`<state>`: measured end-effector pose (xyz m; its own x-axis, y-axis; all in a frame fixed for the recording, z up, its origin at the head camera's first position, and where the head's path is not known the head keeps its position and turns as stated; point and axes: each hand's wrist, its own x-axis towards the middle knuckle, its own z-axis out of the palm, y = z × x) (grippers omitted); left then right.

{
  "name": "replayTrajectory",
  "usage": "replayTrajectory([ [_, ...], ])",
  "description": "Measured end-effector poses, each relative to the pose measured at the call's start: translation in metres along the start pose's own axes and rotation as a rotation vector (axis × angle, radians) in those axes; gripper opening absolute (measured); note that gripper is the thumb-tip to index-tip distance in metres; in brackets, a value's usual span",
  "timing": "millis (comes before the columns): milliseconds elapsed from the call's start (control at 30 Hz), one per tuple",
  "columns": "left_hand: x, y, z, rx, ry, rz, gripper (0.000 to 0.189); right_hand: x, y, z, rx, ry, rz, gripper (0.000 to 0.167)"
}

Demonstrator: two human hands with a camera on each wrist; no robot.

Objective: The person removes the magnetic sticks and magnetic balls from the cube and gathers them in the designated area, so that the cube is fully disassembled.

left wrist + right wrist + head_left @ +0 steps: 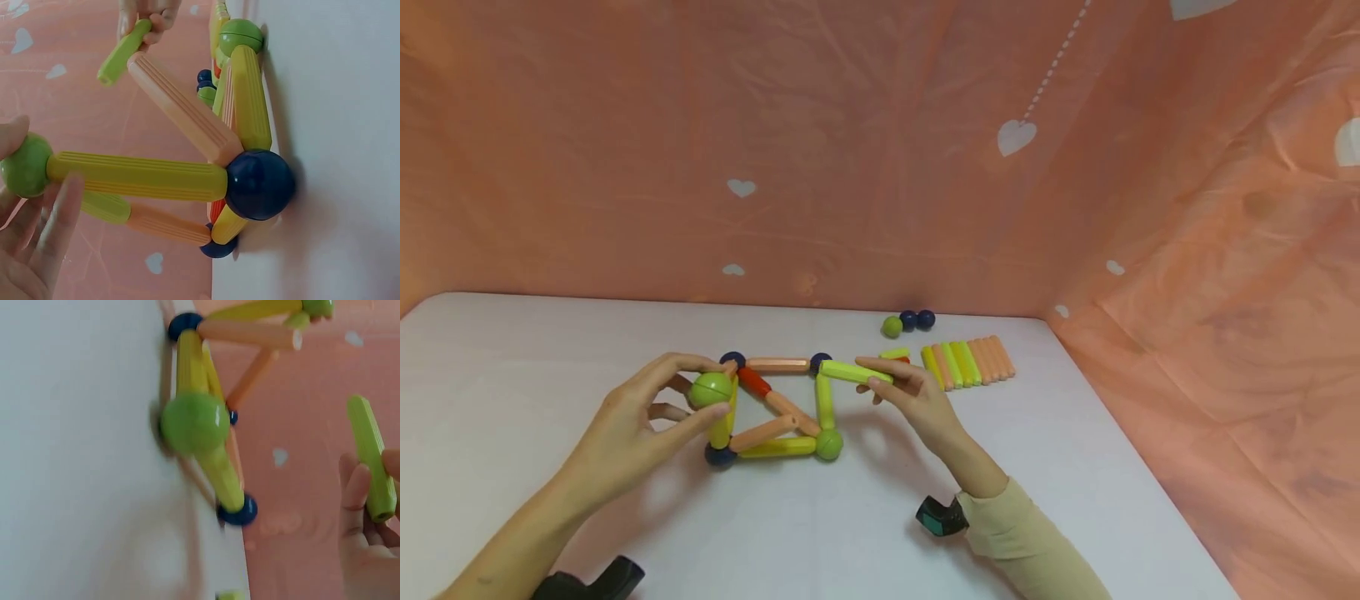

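Note:
My left hand (632,417) holds a green ball (711,389) between thumb and fingers. In the left wrist view, that ball tops a yellow rod (137,176) rising from a dark blue ball (260,185) on the table. From the same blue ball a peach rod (185,106) slants upward, its upper end free. My right hand (925,408) pinches a lime rod (371,450) in the air, apart from the structure. The four-sided base has blue balls and one green ball (829,444) at its corners, with a red rod (754,382) along its diagonal.
Right of the structure lies a row of lime and peach rods (967,362). Two blue balls (917,320) and a green ball (892,327) sit near the white table's (1037,500) back edge. A short lime piece (895,353) is partly hidden by the right hand.

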<state>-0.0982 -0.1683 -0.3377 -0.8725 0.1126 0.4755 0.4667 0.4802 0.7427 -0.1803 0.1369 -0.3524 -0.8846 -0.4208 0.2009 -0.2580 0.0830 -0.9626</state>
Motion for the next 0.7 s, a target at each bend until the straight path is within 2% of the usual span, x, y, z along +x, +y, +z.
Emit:
replayTrajectory([
  [100,0.001,0.0,0.001,0.011,0.01,0.009,0.041,-0.003,0.004,-0.014,-0.03,0.075,0.055,0.034],
  [300,0.001,-0.001,0.001,0.016,0.007,-0.002,0.041,-0.006,0.009,-0.039,-0.088,0.304,0.226,0.033],
  [500,0.001,-0.002,0.001,0.01,-0.009,-0.032,0.04,-0.004,0.017,-0.065,0.013,0.479,0.325,0.036],
  [700,0.001,-0.003,0.0,0.011,-0.017,-0.055,0.041,-0.003,0.021,-0.085,0.088,0.565,0.355,0.042],
])
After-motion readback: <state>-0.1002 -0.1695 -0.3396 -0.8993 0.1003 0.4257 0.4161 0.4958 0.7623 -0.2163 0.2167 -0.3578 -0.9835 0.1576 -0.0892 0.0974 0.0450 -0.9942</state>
